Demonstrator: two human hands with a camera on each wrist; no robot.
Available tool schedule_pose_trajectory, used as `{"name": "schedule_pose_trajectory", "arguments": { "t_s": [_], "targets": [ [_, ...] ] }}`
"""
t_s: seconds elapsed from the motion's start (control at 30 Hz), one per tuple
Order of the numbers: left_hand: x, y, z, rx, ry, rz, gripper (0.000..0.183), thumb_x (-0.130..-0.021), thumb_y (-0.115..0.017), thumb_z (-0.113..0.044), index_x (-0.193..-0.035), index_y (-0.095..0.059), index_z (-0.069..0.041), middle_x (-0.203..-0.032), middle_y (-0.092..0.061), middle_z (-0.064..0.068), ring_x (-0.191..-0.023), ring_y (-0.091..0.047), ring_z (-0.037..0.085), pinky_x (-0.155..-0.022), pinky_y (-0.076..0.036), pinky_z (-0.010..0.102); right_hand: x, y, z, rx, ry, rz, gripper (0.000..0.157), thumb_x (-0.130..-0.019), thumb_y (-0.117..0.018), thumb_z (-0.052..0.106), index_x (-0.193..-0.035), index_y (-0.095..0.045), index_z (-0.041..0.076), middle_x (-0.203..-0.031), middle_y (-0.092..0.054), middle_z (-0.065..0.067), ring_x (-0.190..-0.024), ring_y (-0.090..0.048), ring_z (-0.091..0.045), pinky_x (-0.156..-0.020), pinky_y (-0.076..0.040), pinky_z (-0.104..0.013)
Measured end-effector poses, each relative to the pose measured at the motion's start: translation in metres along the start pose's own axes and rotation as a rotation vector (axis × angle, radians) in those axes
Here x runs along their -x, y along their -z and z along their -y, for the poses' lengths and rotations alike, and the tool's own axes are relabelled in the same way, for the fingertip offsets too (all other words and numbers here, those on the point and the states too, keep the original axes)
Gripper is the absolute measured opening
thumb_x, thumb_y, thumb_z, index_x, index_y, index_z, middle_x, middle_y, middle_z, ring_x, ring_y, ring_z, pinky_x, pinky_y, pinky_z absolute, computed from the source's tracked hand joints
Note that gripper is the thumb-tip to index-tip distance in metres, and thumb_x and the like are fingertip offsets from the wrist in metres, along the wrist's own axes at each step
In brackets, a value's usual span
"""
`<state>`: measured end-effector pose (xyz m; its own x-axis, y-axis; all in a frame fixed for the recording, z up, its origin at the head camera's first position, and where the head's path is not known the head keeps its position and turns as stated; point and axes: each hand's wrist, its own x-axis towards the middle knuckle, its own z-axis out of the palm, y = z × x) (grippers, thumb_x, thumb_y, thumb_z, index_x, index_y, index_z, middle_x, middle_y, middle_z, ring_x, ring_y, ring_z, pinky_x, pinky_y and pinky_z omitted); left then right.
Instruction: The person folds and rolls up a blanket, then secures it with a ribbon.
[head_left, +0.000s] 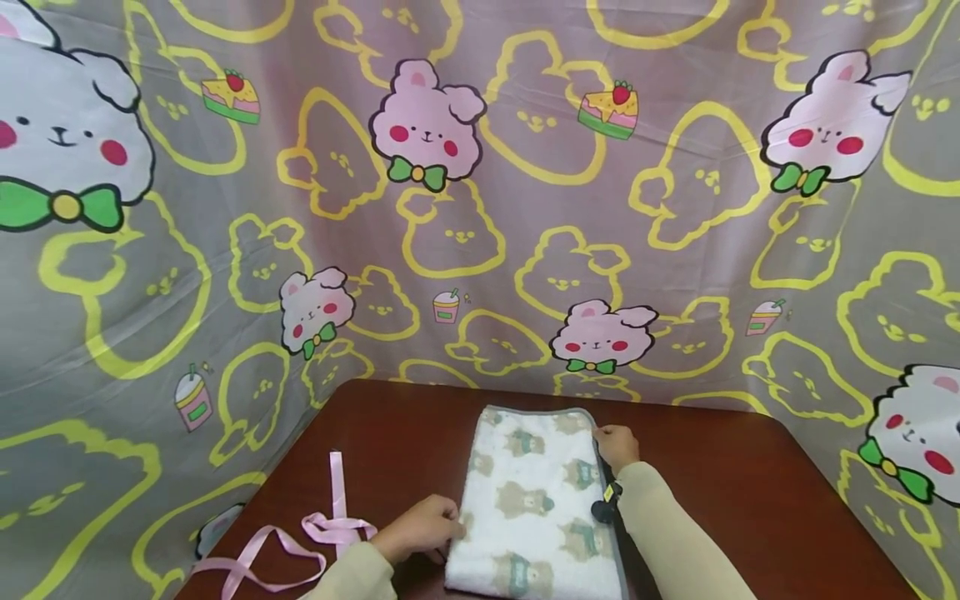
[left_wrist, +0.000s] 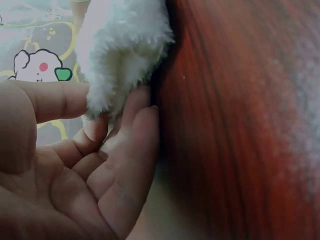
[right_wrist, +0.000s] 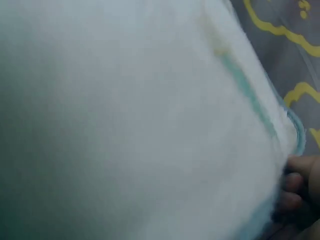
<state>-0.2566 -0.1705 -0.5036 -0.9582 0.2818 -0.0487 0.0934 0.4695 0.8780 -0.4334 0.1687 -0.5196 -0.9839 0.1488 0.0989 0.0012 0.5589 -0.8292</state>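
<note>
A folded white fleecy towel point(head_left: 536, 492) with brown bears and a grey-blue border lies lengthwise on the table. On its left side, my left hand point(head_left: 422, 525) pinches the folded edge. The left wrist view shows the thumb on one face of the fluffy fold point(left_wrist: 127, 45), with the other fingers point(left_wrist: 132, 150) tucked beneath it, close to the tabletop. My right hand point(head_left: 618, 447) grips the bordered edge near the far right corner. In the right wrist view the right fingertips point(right_wrist: 295, 182) meet the towel's trim, partly hidden in shadow.
A loose pink ribbon point(head_left: 337, 483) lies in loops on the table left of the left hand. The dark red-brown table point(head_left: 750, 492) extends to both sides. Behind and beside it hangs a grey curtain point(head_left: 525, 208) printed with bunnies and yellow outlines.
</note>
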Motion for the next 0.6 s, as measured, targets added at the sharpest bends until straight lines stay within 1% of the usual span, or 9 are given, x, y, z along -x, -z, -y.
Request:
{"name": "schedule_pose_trajectory", "arguments": {
  "t_s": [0.07, 0.13, 0.2, 0.27, 0.37, 0.4, 0.5, 0.6],
  "targets": [
    [0.002, -0.002, 0.0, 0.0, 0.001, -0.002, 0.023, -0.082, -0.067, -0.007, -0.068, -0.048, -0.009, -0.063, -0.054, 0.004, -0.05, -0.057, 0.015, -0.043, -0.05, 0.034, 0.004, 0.004, -0.003, 0.037, 0.02, 0.023, 0.033, -0.096, -0.058, 0.015, -0.118, -0.06, -0.01, -0.113, -0.062, -0.026, -0.1, -0.059, -0.04, -0.081, -0.047, -0.052],
    [0.003, -0.002, -0.001, 0.01, 0.002, -0.011, 0.021, -0.083, -0.068, -0.009, -0.074, -0.05, -0.007, -0.066, -0.054, 0.005, -0.052, -0.057, 0.016, -0.044, -0.051, 0.035, 0.009, 0.01, -0.004, 0.074, 0.066, 0.065, 0.039, -0.096, -0.059, 0.014, -0.125, -0.054, -0.011, -0.118, -0.059, -0.029, -0.104, -0.058, -0.042, -0.084, -0.047, -0.054],
    [0.005, -0.002, -0.001, 0.028, 0.004, -0.02, 0.02, -0.084, -0.069, -0.01, -0.08, -0.05, -0.005, -0.068, -0.056, 0.007, -0.053, -0.058, 0.017, -0.045, -0.051, 0.036, 0.016, 0.016, -0.005, 0.098, 0.1, 0.115, 0.045, -0.095, -0.061, 0.016, -0.129, -0.05, -0.011, -0.115, -0.06, -0.028, -0.099, -0.06, -0.04, -0.08, -0.05, -0.051],
    [0.008, -0.002, -0.001, 0.056, 0.008, -0.021, 0.023, -0.084, -0.07, -0.01, -0.087, -0.048, -0.002, -0.07, -0.057, 0.008, -0.054, -0.059, 0.018, -0.046, -0.051, 0.036, 0.023, 0.023, -0.006, 0.103, 0.106, 0.165, 0.045, -0.095, -0.063, 0.018, -0.128, -0.051, -0.01, -0.104, -0.063, -0.022, -0.086, -0.063, -0.034, -0.072, -0.053, -0.045],
    [0.012, 0.0, 0.0, 0.093, 0.02, -0.001, 0.028, -0.084, -0.072, -0.009, -0.092, -0.047, 0.0, -0.07, -0.059, 0.01, -0.054, -0.061, 0.019, -0.047, -0.052, 0.037, 0.041, 0.033, -0.006, 0.085, 0.07, 0.245, 0.037, -0.093, -0.066, 0.02, -0.118, -0.059, -0.007, -0.087, -0.064, -0.012, -0.069, -0.062, -0.024, -0.059, -0.054, -0.037],
    [0.013, 0.001, 0.0, 0.105, 0.024, 0.009, 0.03, -0.083, -0.073, -0.009, -0.093, -0.046, 0.0, -0.071, -0.059, 0.01, -0.054, -0.061, 0.02, -0.047, -0.052, 0.038, 0.048, 0.037, -0.005, 0.079, 0.058, 0.275, 0.034, -0.093, -0.067, 0.02, -0.113, -0.061, -0.007, -0.082, -0.063, -0.01, -0.065, -0.062, -0.022, -0.057, -0.054, -0.036],
    [0.015, 0.002, 0.003, 0.125, 0.022, 0.038, 0.032, -0.083, -0.073, -0.009, -0.096, -0.046, 0.001, -0.072, -0.059, 0.011, -0.055, -0.062, 0.02, -0.049, -0.053, 0.039, 0.073, 0.045, -0.002, 0.076, 0.029, 0.359, 0.028, -0.09, -0.071, 0.024, -0.095, -0.066, -0.003, -0.073, -0.062, -0.009, -0.06, -0.063, -0.022, -0.054, -0.054, -0.037],
    [0.016, 0.002, 0.007, 0.155, 0.012, 0.069, 0.033, -0.082, -0.073, -0.006, -0.098, -0.046, 0.002, -0.075, -0.058, 0.01, -0.058, -0.061, 0.02, -0.051, -0.054, 0.039, 0.096, 0.05, 0.0, 0.089, 0.017, 0.438, 0.032, -0.086, -0.075, 0.031, -0.079, -0.065, 0.002, -0.067, -0.062, -0.008, -0.057, -0.063, -0.022, -0.052, -0.054, -0.038]
  ]
}}
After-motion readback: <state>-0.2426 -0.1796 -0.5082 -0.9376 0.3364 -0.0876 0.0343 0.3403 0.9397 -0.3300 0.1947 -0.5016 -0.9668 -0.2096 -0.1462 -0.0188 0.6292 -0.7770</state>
